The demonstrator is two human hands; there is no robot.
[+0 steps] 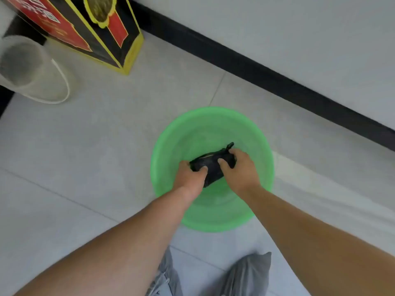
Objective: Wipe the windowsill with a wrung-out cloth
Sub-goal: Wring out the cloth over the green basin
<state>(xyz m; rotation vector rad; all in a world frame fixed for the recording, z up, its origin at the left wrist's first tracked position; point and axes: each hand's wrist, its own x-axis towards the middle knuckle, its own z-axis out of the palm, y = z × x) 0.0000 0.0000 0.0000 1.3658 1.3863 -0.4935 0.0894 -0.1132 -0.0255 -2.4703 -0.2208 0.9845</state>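
A dark, bunched-up cloth [210, 166] is held over a green plastic basin [263, 146] that stands on the pale tiled floor. My left hand [190, 178] grips the cloth's left end, thumb curled over the top. At the cloth's right end my right hand [239, 169] grips it too, fingers wrapped round it, with a small tail of cloth sticking up beyond the knuckles. Both forearms reach in from the bottom of the view. No windowsill is in view.
A black, red and yellow carton [111, 33] stands at the upper left, beside a clear plastic container [32, 69]. A black skirting strip [256, 67] runs diagonally under a white wall. My grey-trousered legs [245, 274] show at the bottom.
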